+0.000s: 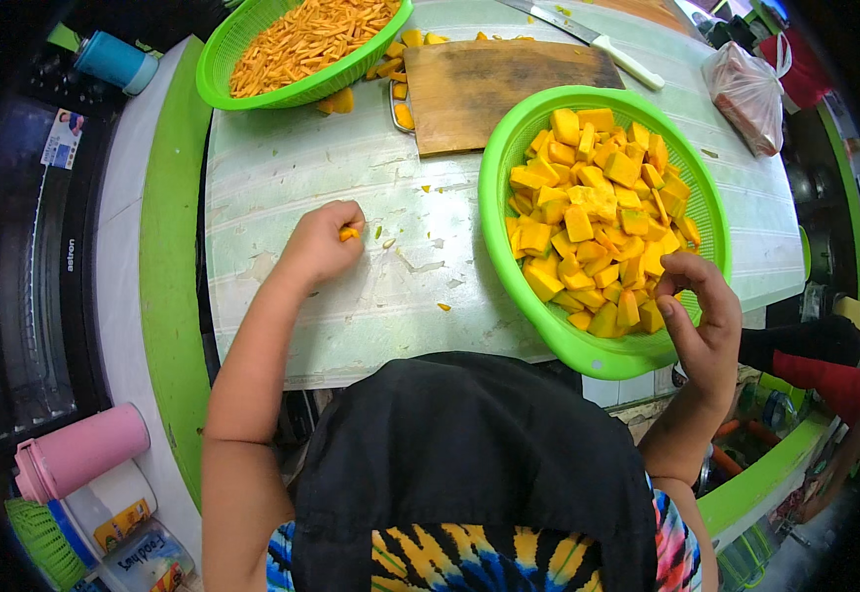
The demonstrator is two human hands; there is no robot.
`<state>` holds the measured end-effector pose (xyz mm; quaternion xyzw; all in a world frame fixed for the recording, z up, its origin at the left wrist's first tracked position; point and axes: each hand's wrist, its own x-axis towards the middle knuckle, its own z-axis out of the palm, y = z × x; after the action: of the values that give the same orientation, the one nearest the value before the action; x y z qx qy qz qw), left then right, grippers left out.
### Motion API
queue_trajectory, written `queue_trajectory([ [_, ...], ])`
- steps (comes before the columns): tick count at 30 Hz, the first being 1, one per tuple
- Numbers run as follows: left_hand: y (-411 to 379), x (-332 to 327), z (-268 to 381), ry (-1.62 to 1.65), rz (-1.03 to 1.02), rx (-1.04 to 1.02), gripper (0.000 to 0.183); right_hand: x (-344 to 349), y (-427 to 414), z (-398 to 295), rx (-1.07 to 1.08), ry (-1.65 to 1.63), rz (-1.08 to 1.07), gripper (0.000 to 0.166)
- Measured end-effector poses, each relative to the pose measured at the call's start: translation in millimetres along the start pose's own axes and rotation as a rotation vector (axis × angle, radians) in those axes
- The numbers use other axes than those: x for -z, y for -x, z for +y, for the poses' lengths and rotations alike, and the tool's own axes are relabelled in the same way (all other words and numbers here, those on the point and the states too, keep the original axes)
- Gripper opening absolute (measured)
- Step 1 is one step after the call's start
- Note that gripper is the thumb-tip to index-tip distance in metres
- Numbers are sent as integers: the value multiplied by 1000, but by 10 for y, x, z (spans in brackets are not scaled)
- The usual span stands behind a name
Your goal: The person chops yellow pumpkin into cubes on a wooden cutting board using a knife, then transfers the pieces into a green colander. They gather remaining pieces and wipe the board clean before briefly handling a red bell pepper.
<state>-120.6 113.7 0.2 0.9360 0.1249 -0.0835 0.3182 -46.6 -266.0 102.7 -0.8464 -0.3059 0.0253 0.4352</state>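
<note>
My left hand (324, 241) is closed over the table (282, 185), with a small orange piece of squash (348, 234) showing between its fingers. My right hand (703, 318) is at the near right rim of a green plastic colander (500, 251), its thumb and forefinger curled and apart; nothing is plainly seen between them. Chunks of orange squash (592, 200) fill that colander. Behind it lies a wooden cutting board (489, 92), over a metal-rimmed tray (394, 118) that is mostly hidden, with squash pieces around it. A knife with a white handle (629, 63) lies beyond the board.
Another green colander (215, 81) with thin orange strips stands at the far left. A tied plastic bag (748, 96) sits at the far right. Small scraps (443, 306) dot the table. Pink (82, 451) and blue tumblers (115, 63) are on the left counter. Another person's arm (840, 473) shows at right.
</note>
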Motion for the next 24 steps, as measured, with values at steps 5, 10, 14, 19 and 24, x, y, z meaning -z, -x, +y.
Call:
queue_trajectory([
  [5, -162, 371, 644, 265, 1, -210, 10, 44, 36, 77, -6, -21, 60, 30],
  [10, -372, 207, 1469, 230, 117, -718, 45, 28, 25, 73, -14, -33, 47, 31],
  [14, -399, 125, 1652, 283, 92, -677, 58, 93, 65, 83, -36, 15, 59, 31],
  [19, -1037, -97, 455, 218, 444, -87, 45, 234, 92, 126, -57, 66, 62, 31],
  [24, -1461, -58, 146, 0, 318, 306, 30, 340, -325, -51, 124, 195, -171, 28],
])
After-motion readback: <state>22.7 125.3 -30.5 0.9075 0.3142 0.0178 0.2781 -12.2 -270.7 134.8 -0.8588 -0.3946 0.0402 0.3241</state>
